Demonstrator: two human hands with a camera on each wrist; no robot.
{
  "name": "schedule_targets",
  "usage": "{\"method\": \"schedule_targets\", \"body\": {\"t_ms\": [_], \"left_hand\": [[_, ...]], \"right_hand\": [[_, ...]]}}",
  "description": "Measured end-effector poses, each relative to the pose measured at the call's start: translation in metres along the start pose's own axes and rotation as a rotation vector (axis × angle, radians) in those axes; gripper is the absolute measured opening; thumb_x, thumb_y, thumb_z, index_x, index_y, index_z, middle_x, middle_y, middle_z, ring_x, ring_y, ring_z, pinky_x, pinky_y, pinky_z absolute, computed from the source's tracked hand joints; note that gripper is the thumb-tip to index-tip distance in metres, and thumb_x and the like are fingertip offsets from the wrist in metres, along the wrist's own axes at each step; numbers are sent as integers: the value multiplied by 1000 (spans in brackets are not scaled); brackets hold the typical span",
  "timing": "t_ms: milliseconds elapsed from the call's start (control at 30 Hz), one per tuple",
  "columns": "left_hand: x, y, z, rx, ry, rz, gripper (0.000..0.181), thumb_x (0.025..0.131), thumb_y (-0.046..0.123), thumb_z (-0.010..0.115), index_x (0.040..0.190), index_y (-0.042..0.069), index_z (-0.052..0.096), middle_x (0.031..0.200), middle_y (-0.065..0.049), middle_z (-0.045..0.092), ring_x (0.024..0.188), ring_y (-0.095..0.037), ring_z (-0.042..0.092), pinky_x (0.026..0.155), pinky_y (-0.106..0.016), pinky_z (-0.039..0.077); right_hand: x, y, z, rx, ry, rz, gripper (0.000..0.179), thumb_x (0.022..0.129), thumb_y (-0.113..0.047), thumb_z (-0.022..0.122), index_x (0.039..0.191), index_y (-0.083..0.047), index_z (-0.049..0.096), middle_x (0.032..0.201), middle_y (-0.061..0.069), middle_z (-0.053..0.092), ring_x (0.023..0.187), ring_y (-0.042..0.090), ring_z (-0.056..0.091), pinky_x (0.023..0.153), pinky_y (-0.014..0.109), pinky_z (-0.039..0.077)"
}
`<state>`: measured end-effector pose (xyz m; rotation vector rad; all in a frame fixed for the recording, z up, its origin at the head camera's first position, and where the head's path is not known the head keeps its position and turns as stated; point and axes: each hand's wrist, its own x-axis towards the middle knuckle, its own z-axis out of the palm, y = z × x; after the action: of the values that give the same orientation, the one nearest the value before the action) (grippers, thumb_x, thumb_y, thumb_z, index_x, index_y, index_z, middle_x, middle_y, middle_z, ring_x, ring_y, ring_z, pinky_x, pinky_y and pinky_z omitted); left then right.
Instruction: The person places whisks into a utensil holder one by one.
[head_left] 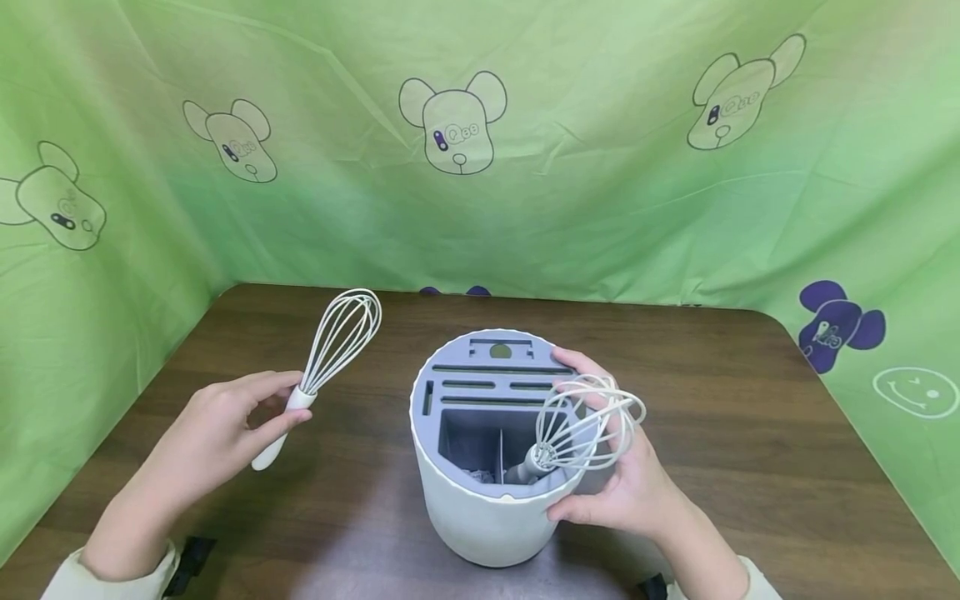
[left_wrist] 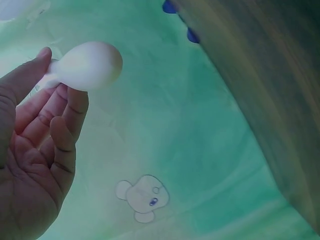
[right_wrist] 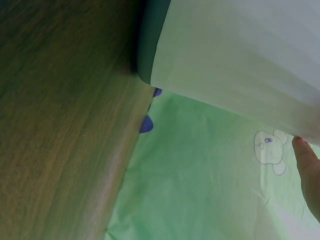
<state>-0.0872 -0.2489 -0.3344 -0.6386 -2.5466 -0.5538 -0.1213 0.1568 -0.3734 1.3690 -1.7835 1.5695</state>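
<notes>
In the head view, my left hand (head_left: 213, 429) pinches a small white whisk (head_left: 302, 397) between thumb and fingers, high on its handle. The wire loops lean up and to the right, and the handle's rounded end (left_wrist: 97, 66) faces the left wrist view. A round white utensil holder (head_left: 483, 521) with a grey slotted top stands on the table. My right hand (head_left: 637, 479) grips its right side, thumb at the front of the rim and fingers behind. Another white whisk (head_left: 537, 458) stands handle-down in the right compartment, its wires overlapping the right hand's fingers.
The dark brown wooden table (head_left: 750, 433) has rounded far corners. Behind it and along both sides hangs a green curtain (head_left: 585, 233) printed with cartoon bear heads. A thin divider (head_left: 501, 454) splits the holder's large front opening.
</notes>
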Motion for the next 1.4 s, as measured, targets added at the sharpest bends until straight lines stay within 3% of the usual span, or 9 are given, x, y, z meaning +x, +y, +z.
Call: {"method": "schedule_targets", "body": {"t_ms": [300, 600, 767, 1000, 1100, 1233, 1400], "left_hand": [[5, 13, -2, 9, 90, 116, 40, 73, 9, 85, 111, 14, 71, 82, 16, 64, 69, 3, 55, 62, -12, 41], [12, 25, -2, -56, 129, 169, 27, 88, 25, 76, 111, 12, 70, 81, 14, 58, 73, 5, 48, 62, -13, 39], [17, 32, -2, -69, 125, 170, 28, 88, 28, 76, 111, 12, 70, 81, 13, 58, 74, 5, 48, 62, -13, 39], [21, 41, -6, -78, 118, 144, 35, 77, 14, 84, 109, 14, 69, 80, 14, 60, 77, 9, 49, 63, -13, 41], [23, 47, -7, -93, 162, 193, 24, 90, 30, 75, 107, 14, 69, 79, 14, 58, 75, 10, 47, 61, -10, 39], [25, 59, -8, -97, 238, 266, 36, 100, 46, 54, 103, 13, 70, 76, 15, 54, 69, 8, 43, 56, -8, 33], [28, 75, -10, -88, 293, 292, 37, 100, 46, 54, 101, 13, 70, 74, 16, 53, 67, 7, 42, 56, -6, 32]], "right_hand": [[0, 0, 0, -15, -1, -3, 97, 72, -51, 86, 132, 13, 44, 152, 33, 30, 140, 27, 39, 116, 27, 32], [-2, 0, 0, -43, 1, -6, 95, 72, -52, 85, 132, 10, 45, 151, 32, 33, 141, 29, 38, 115, 27, 33], [-1, -1, -1, -68, 3, -4, 95, 72, -55, 84, 131, 10, 46, 151, 32, 34, 141, 29, 38, 115, 27, 32], [-1, -1, -1, -89, -5, 3, 96, 72, -56, 84, 131, 9, 47, 150, 31, 35, 141, 28, 38, 114, 26, 33], [-1, -1, -1, -94, -4, 6, 96, 72, -57, 83, 131, 10, 47, 150, 31, 35, 141, 27, 38, 114, 26, 33], [-1, -1, -1, -99, -3, 4, 97, 72, -58, 83, 131, 10, 47, 151, 31, 35, 141, 28, 38, 114, 26, 32], [0, -1, -2, -99, -5, 1, 97, 72, -58, 83, 132, 9, 47, 151, 31, 34, 141, 28, 38, 114, 26, 32]]}}
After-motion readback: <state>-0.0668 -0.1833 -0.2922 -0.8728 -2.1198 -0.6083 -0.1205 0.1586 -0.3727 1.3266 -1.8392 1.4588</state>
